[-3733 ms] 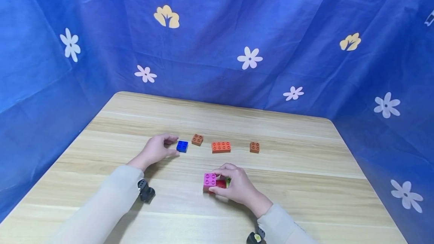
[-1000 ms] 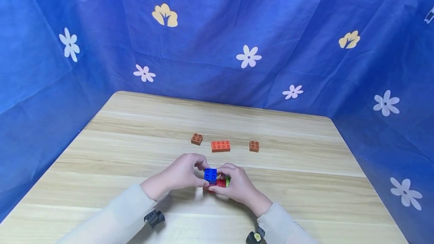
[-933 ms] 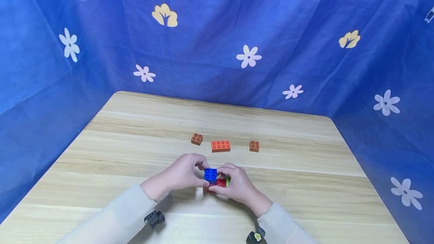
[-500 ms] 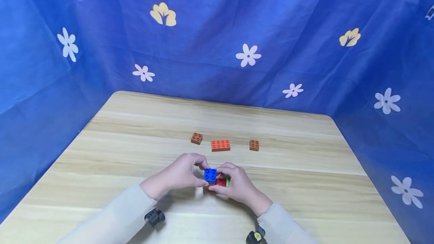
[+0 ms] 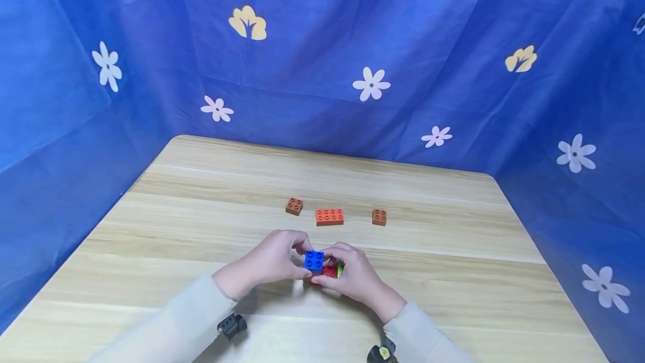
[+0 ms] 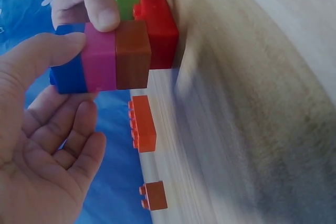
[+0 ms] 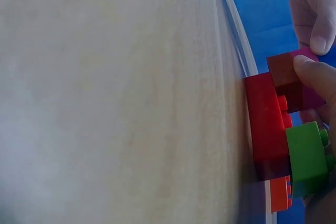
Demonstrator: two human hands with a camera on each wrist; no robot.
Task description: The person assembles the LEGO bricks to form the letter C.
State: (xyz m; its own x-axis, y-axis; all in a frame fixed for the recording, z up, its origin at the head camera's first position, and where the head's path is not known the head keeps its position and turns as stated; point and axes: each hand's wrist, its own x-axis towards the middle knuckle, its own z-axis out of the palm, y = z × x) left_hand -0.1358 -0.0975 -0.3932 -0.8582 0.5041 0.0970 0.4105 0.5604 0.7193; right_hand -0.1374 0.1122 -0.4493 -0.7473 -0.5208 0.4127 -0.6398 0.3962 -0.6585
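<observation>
My left hand [image 5: 272, 257] pinches a blue toy building brick [image 5: 314, 260] between thumb and fingers. That brick sits on a magenta brick [image 6: 101, 69], which is on a brown brick [image 6: 133, 59]. The brown one stands on one end of a longer red brick [image 7: 265, 119] lying on the table. A green brick [image 7: 306, 153] is on the red brick's other end. From the right, my right hand [image 5: 359, 278] grips the stack, its thumb across the edge between magenta and brown. In the head view it covers most of the red and green bricks.
Behind the hands on the wooden table [image 5: 428, 240] lie a brown brick [image 5: 294, 206], a long orange-red brick [image 5: 330, 217] and another brown brick [image 5: 379, 217]. A blue patterned cloth [image 5: 312, 116] hangs around the back and sides.
Since the oldest frame, my left hand has taken the blue brick from the table and brought it right, onto the magenta brick. My right hand has kept its place; the last second shows almost no movement.
</observation>
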